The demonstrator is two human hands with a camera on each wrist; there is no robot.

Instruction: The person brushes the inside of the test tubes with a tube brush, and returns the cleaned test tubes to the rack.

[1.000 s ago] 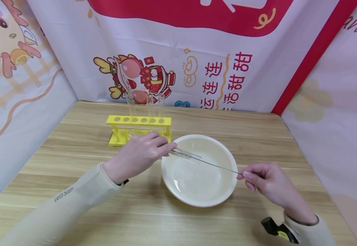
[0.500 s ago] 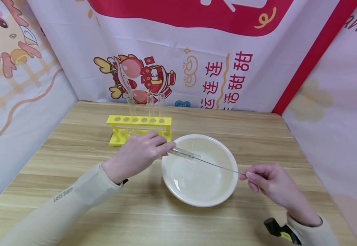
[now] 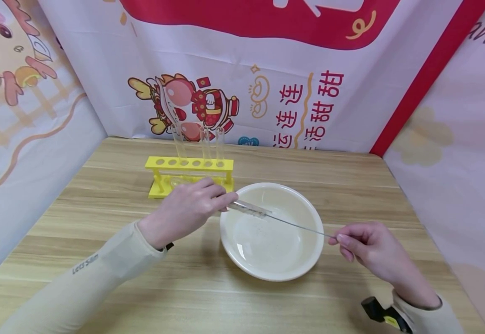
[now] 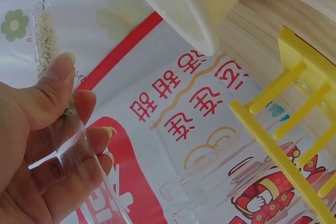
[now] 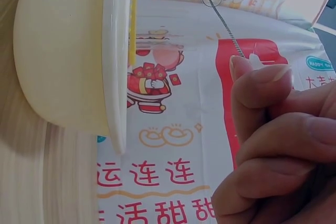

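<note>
My left hand [image 3: 188, 211] grips a clear test tube [image 3: 248, 208], held tilted over the left part of a cream bowl [image 3: 275, 273]. In the left wrist view, pale bristles [image 4: 46, 45] of a brush fill the tube's mouth end, and thumb and fingers [image 4: 86, 103] wrap the glass. My right hand [image 3: 376, 250] pinches the thin twisted wire handle [image 3: 300, 227] between thumb and fingertips, right of the bowl. The wire runs straight from the tube's mouth to that pinch, as the right wrist view also shows along the wire [image 5: 226, 24].
Behind my left hand stands a yellow rack [image 3: 154, 162] with three clear tubes [image 3: 206, 146] upright in it and something clear low at its base, partly hidden. A printed cloth [image 3: 234, 41] hangs behind the wooden table [image 3: 267, 306].
My right hand has moved slightly right and down with the wire, and the bristles now sit nearer the tube's mouth. The left hand has barely moved.
</note>
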